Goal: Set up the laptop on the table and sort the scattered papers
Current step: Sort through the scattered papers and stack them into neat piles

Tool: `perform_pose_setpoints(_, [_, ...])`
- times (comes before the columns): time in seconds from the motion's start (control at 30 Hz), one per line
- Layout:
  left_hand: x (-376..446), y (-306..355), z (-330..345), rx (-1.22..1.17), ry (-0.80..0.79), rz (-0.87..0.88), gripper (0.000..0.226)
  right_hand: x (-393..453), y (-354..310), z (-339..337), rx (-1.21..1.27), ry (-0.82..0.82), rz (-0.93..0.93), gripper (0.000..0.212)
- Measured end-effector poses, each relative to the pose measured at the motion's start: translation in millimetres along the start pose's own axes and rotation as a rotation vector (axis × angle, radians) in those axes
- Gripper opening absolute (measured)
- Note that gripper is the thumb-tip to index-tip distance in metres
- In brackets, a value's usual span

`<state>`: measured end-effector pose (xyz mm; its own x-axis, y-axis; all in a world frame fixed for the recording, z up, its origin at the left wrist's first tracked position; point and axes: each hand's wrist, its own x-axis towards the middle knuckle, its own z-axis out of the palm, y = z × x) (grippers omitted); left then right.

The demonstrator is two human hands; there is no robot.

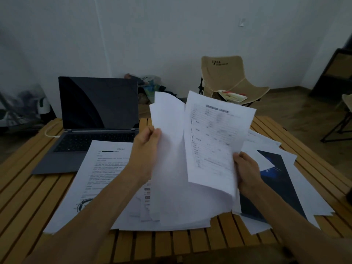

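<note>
An open grey laptop (95, 119) with a dark screen stands at the back left of the slatted wooden table (24, 191). My left hand (146, 143) grips the left edge of a blank white sheet (169, 149) raised above the table. A printed form (213, 141) is lifted in front of that sheet, and my right hand (247, 172) pinches its lower right corner. Scattered papers (95, 178) lie flat beneath my arms, overlapping the laptop's front edge. A dark blue sheet (276, 187) lies among papers at the right.
A white cable (50, 133) runs to the laptop's left side. A beige folding chair (228, 80) holding a packet stands behind the table. Bags lie on the floor by the wall (150, 86). Dark furniture (335, 73) is at the far right.
</note>
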<state>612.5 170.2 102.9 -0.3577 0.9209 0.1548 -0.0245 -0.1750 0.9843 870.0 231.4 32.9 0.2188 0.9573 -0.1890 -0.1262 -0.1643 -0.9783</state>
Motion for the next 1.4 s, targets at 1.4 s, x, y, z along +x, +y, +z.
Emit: perform_pose_setpoints(1.4, [83,1,60,1.816,-0.515,0.735,0.044,19,-69,-50,-0.129,0.433,-0.302,0.026])
